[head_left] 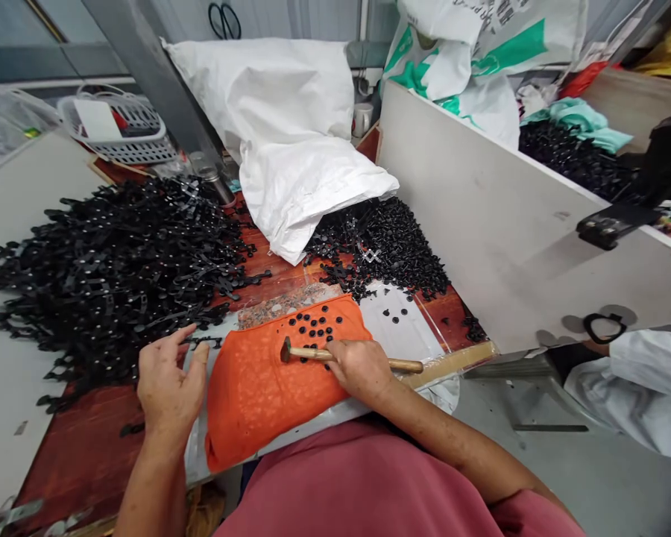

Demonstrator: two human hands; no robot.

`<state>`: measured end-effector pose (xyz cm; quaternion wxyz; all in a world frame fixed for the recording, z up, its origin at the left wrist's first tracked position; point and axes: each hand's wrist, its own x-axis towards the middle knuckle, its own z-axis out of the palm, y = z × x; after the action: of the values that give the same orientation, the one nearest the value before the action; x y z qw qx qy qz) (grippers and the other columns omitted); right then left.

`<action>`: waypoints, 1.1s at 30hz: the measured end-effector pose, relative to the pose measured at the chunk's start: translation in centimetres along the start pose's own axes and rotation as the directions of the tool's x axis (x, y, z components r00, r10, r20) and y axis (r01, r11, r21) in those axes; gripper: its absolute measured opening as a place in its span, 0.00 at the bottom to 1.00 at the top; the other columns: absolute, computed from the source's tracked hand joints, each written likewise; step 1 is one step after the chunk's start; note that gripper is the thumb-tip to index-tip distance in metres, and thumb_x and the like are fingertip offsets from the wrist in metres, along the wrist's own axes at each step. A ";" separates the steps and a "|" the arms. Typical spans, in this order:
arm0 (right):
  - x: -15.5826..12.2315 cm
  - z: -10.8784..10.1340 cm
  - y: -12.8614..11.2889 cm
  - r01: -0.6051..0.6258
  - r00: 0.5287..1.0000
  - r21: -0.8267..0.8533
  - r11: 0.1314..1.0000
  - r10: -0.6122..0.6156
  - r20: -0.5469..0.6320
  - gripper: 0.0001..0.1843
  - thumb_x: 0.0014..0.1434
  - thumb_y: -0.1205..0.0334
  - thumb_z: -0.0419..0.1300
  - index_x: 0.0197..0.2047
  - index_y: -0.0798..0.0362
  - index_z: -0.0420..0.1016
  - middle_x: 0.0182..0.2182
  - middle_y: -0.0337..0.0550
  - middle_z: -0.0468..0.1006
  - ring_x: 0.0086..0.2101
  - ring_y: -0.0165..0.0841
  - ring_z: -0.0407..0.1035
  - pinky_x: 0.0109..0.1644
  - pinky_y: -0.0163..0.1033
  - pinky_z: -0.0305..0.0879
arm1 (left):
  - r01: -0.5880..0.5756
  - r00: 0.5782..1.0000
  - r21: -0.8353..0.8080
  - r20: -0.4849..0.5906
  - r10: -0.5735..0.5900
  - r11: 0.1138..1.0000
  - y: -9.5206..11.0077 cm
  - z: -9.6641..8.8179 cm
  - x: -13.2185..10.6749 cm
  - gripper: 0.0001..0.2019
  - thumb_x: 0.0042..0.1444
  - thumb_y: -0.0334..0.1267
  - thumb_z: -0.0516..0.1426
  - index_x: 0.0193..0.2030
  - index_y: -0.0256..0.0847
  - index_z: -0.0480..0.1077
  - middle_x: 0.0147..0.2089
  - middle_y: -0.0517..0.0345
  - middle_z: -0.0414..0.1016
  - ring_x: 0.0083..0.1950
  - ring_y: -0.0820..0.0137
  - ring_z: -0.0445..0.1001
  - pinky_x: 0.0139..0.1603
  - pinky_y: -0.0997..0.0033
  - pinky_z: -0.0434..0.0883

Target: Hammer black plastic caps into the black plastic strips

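My right hand point(363, 369) is wrapped round the wooden handle of a small hammer point(405, 365), whose dark head lies over an orange cloth point(257, 395). Several small round black pieces point(313, 323) are scattered on that cloth, some close to the hammer. At the cloth's left edge, my left hand point(171, 384) has its thumb and forefinger apart. A thin black linked strip point(206, 341) lies by those two fingertips; whether they touch it I cannot tell.
A big heap of black linked strips point(112, 276) covers the left side. Small black pieces point(397, 239) spill beneath a white sack point(296, 112). A pale partition point(503, 216) stands to the right, a basket point(117, 130) at back left. Another person's white sleeve point(649, 373) shows at right.
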<state>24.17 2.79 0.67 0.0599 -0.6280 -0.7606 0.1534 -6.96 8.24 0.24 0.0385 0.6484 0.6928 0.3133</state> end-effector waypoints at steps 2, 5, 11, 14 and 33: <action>-0.7 -0.9 0.7 -0.021 0.999 0.050 0.999 0.023 -0.044 0.14 0.73 0.52 0.52 0.45 0.47 0.78 0.37 0.39 0.85 0.35 0.32 0.77 0.36 0.34 0.59 | -0.031 1.000 -0.014 0.006 0.031 0.999 0.8 0.0 0.9 0.20 0.64 0.50 0.55 0.59 0.46 0.72 0.48 0.51 0.72 0.46 0.58 0.75 0.53 0.53 0.75; -2.2 -1.7 3.2 -0.116 0.978 0.211 0.971 0.149 -0.146 0.16 0.74 0.50 0.51 0.45 0.46 0.77 0.34 0.35 0.83 0.33 0.30 0.75 0.37 0.33 0.59 | -0.171 0.981 -0.064 0.081 0.176 0.983 3.4 0.6 2.8 0.16 0.66 0.48 0.53 0.54 0.45 0.74 0.46 0.53 0.76 0.46 0.60 0.76 0.52 0.58 0.73; -5.4 0.6 9.5 -0.380 0.890 0.316 0.870 0.436 -0.131 0.15 0.69 0.48 0.53 0.41 0.46 0.77 0.28 0.37 0.79 0.31 0.36 0.73 0.34 0.36 0.55 | -0.708 0.605 -0.125 0.399 0.689 0.695 13.1 7.2 7.1 0.16 0.70 0.37 0.49 0.51 0.44 0.77 0.45 0.50 0.77 0.48 0.61 0.72 0.53 0.61 0.68; -6.1 1.8 10.9 -0.402 0.885 0.314 0.860 0.453 -0.110 0.15 0.68 0.49 0.53 0.41 0.47 0.77 0.28 0.38 0.80 0.31 0.36 0.74 0.33 0.36 0.56 | -0.810 0.482 -0.069 0.488 0.728 0.583 17.0 12.0 9.1 0.17 0.66 0.29 0.49 0.53 0.44 0.77 0.49 0.47 0.76 0.51 0.59 0.71 0.53 0.59 0.66; -5.8 1.8 11.2 -0.376 0.911 0.303 0.876 0.410 -0.053 0.15 0.68 0.47 0.53 0.36 0.45 0.72 0.26 0.36 0.78 0.29 0.36 0.73 0.32 0.36 0.53 | 0.360 0.665 -0.643 0.685 0.297 0.676 17.6 8.1 11.3 0.14 0.60 0.44 0.60 0.48 0.40 0.69 0.38 0.57 0.76 0.36 0.71 0.74 0.38 0.73 0.70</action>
<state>35.37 -1.34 -3.92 0.1614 -0.7618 -0.5820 0.2341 10.42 21.10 6.24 0.5815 0.6303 0.4382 0.2692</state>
